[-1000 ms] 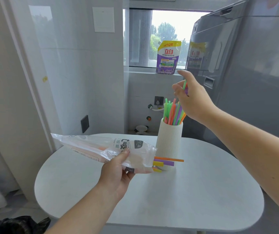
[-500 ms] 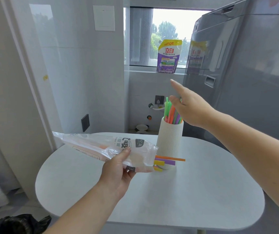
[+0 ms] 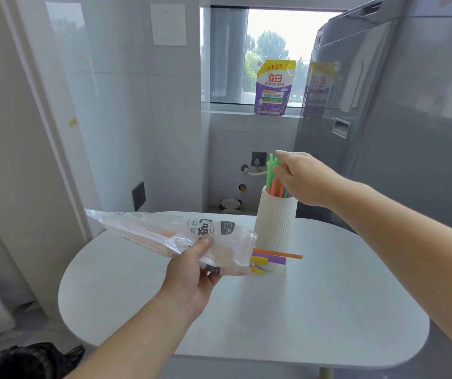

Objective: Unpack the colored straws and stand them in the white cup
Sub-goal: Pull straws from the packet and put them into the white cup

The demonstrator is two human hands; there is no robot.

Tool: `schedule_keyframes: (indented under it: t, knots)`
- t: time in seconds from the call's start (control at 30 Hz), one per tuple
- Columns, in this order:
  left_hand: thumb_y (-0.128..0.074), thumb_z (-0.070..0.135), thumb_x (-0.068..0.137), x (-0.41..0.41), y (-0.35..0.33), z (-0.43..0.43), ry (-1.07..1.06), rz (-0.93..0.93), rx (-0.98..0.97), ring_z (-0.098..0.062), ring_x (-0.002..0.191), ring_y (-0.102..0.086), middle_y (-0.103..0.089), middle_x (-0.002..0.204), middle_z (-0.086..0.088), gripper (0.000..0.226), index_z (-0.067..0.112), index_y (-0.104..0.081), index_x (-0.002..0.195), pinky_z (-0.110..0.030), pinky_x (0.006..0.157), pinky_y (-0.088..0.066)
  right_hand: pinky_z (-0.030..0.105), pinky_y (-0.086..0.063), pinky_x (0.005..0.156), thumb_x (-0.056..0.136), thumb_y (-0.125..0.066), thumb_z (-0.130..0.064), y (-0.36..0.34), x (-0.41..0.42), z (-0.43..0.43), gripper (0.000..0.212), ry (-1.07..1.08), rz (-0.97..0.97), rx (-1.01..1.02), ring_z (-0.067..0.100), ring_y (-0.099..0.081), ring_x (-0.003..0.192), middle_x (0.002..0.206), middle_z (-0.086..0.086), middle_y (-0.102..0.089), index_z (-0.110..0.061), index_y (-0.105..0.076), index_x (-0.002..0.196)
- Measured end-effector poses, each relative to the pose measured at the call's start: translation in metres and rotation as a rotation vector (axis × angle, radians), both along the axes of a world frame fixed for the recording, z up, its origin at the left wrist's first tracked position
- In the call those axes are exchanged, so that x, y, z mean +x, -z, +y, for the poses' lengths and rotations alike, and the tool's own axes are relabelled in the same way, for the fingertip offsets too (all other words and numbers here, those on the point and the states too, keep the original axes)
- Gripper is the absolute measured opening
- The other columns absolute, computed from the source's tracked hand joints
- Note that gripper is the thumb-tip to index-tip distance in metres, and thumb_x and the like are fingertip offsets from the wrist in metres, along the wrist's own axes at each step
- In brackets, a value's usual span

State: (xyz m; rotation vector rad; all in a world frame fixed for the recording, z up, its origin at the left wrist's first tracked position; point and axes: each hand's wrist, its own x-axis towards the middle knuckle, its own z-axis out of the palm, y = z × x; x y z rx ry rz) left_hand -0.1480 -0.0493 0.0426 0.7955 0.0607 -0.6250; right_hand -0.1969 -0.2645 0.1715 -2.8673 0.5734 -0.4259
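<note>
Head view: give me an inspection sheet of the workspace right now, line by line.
Surface: white oval table, mostly bare.
Job's things: white ribbed cup upright, holding colored straws; plastic straw bag held above the table, with orange, purple and yellow straws poking out of its open end.
Clutter: black bag at lower left, off the table.
Grippers: left hand grips the bag; right hand at the straw tops in the cup, grip unclear.
Cables: nothing seen.
Surroundings: detergent pouch on the window sill; grey appliance at right.
</note>
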Motion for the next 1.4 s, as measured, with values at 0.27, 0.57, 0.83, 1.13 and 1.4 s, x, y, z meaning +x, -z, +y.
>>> schedule_keyframes:
  t: [0.27,0.57,0.83,1.13,1.4]
  knots:
    - [-0.065,0.003,0.093,0.002,0.002,0.001,-0.008,-0.01,0.0,-0.021,0.085,-0.076,-0.079,0.103,-0.007,0.033,0.015,-0.064,0.124,-0.035,0.059,-0.064,0.05,-0.038,0.114,0.101,-0.05,-0.044,-0.003,-0.001,0.001,0.067,-0.03,-0.127,0.017,0.027,-0.03,0.148,0.161,0.0,-0.034,-0.027,-0.022,0.159]
    - [-0.065,0.004,0.094,0.002,0.001,0.002,0.003,-0.013,0.008,-0.022,0.088,-0.076,-0.079,0.106,-0.007,0.036,0.013,-0.064,0.128,-0.035,0.059,-0.063,0.049,-0.055,0.092,0.103,-0.044,-0.037,-0.001,0.008,-0.001,0.047,0.027,-0.002,-0.052,0.034,-0.057,0.118,0.136,0.016,-0.056,-0.022,-0.042,0.148]
    - [-0.064,0.003,0.094,0.0,-0.002,0.004,-0.001,-0.017,0.01,-0.017,0.076,-0.078,-0.079,0.099,-0.007,0.035,0.01,-0.064,0.129,-0.031,0.053,-0.06,0.05,-0.046,0.106,0.1,-0.049,-0.046,-0.006,-0.018,0.015,0.057,0.023,-0.473,0.073,0.026,-0.048,0.131,0.14,0.003,-0.055,-0.023,-0.035,0.15]
    - [-0.066,0.006,0.094,0.002,0.0,0.004,0.015,-0.082,0.039,-0.016,0.078,-0.077,-0.079,0.097,-0.003,0.035,0.011,-0.065,0.128,-0.029,0.055,-0.06,0.046,-0.058,0.075,0.104,-0.032,-0.049,0.087,-0.082,0.062,0.047,0.356,-0.341,0.991,0.029,-0.066,0.081,0.096,0.013,-0.065,-0.01,-0.059,0.104]
    - [-0.069,0.009,0.092,-0.007,0.0,0.0,-0.033,-0.351,0.182,-0.022,0.101,-0.074,-0.077,0.115,-0.001,0.04,0.022,-0.064,0.13,-0.038,0.064,-0.061,0.025,-0.035,0.045,0.104,-0.041,-0.046,0.122,-0.068,0.091,0.043,0.46,-0.27,1.62,0.019,-0.038,0.047,0.056,0.006,-0.06,-0.009,-0.057,0.088]
